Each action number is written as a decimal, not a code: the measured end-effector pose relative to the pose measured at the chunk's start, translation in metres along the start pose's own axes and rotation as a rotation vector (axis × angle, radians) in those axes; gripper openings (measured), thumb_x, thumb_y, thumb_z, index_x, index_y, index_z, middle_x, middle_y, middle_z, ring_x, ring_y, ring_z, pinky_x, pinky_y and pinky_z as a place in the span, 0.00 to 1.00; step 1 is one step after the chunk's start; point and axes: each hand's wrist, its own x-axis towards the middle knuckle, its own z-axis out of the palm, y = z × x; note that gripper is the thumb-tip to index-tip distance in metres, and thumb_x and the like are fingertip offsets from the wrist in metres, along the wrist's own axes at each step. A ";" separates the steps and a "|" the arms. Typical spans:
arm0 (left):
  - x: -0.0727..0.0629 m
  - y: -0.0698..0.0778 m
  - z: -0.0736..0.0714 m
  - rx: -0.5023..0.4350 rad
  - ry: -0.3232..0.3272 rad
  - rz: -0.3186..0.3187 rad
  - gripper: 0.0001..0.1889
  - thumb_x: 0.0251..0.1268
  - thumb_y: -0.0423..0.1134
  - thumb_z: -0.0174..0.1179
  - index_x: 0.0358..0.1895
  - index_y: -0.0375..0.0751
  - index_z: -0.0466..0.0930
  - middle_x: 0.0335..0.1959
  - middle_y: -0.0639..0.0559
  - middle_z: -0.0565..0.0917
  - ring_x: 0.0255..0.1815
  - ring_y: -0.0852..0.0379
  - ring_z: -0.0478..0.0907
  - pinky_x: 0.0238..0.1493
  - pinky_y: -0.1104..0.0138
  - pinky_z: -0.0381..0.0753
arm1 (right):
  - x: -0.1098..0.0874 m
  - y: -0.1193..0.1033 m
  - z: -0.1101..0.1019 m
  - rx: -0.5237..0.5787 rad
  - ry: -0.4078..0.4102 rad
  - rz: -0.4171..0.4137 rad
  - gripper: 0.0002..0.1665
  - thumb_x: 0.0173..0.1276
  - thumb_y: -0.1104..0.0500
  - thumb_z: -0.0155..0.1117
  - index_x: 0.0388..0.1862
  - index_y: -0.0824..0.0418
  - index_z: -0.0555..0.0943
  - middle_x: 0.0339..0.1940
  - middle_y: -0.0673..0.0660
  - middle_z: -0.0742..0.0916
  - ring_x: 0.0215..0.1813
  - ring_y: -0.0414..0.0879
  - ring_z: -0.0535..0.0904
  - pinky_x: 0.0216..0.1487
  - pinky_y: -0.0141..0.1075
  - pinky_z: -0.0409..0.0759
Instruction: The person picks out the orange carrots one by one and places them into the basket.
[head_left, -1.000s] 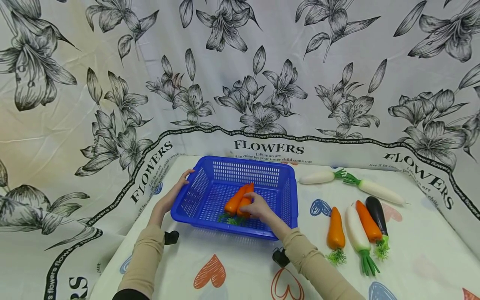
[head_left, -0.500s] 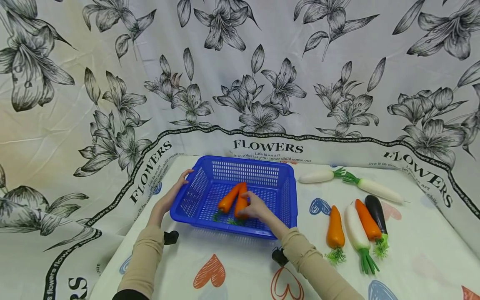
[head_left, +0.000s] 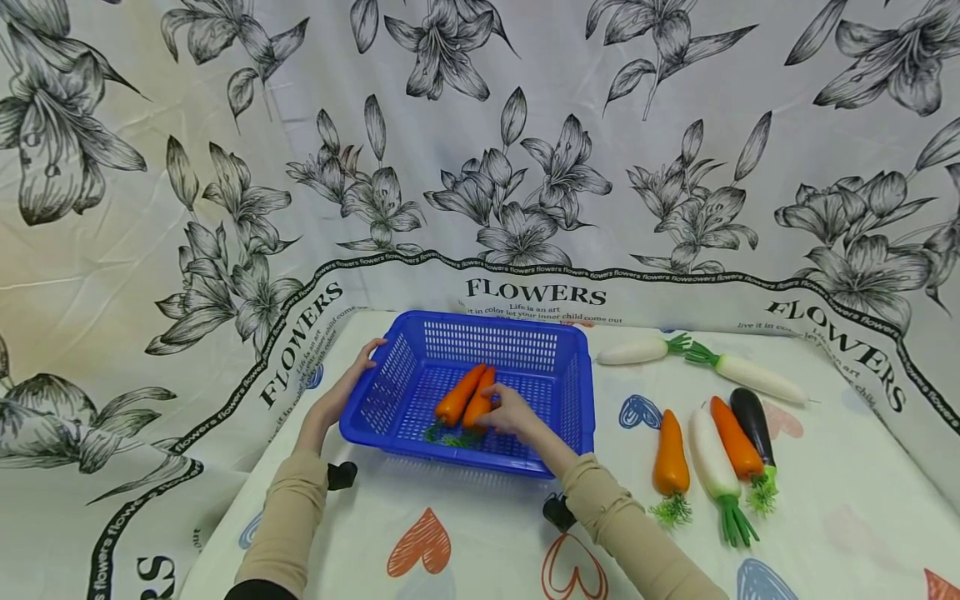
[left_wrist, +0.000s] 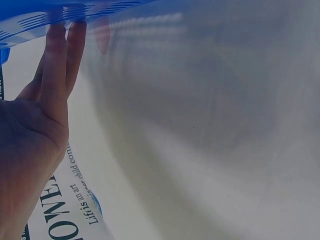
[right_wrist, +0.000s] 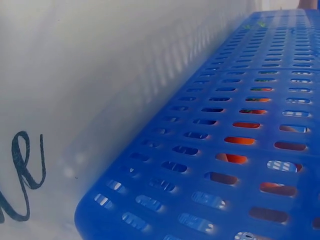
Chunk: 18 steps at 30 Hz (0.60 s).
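Clock face laid over the blue basket (head_left: pixel 491 343), twelve being the side away from the person. Basket on the pale tabletop (head_left: pixel 360 508).

Two carrots inside, just left of centre: the left carrot (head_left: pixel 459 397) and the right carrot (head_left: pixel 477 405), side by side, tips toward one o'clock, greens toward seven. Whether they touch is hard to tell.

Right hand (head_left: pixel 516 414) reaches in from five o'clock, fingers bent onto the thick end of the right carrot; reads as a light pinch. Right wrist view gives mostly slotted wall, no help on the fingers.

Left hand (head_left: pixel 354 379) at nine o'clock, fingertips meeting the rim. Left wrist view has those fingers nearly straight. Grasping or only bracing: cannot tell, thumb not made out.

Outside, toward four o'clock: an orange carrot (head_left: pixel 671 457), a white radish (head_left: pixel 712 454), a second loose carrot (head_left: pixel 737 446), an eggplant (head_left: pixel 750 417). Two more radishes (head_left: pixel 761 382) nearer three.

On handling, my judgement: step looks like setting the carrots straight. Best turned from the thick end, softly, body flat on the basket floor. Greens could snag in the slots; fingers should leave straight upward. A steady left hand would check any sliding.
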 end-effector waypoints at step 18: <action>0.001 -0.002 -0.001 0.004 0.003 -0.007 0.25 0.75 0.47 0.28 0.73 0.60 0.42 0.76 0.45 0.37 0.72 0.37 0.44 0.65 0.43 0.49 | -0.001 -0.002 -0.002 0.003 0.090 0.002 0.26 0.58 0.63 0.66 0.57 0.66 0.76 0.45 0.63 0.81 0.37 0.47 0.76 0.34 0.36 0.78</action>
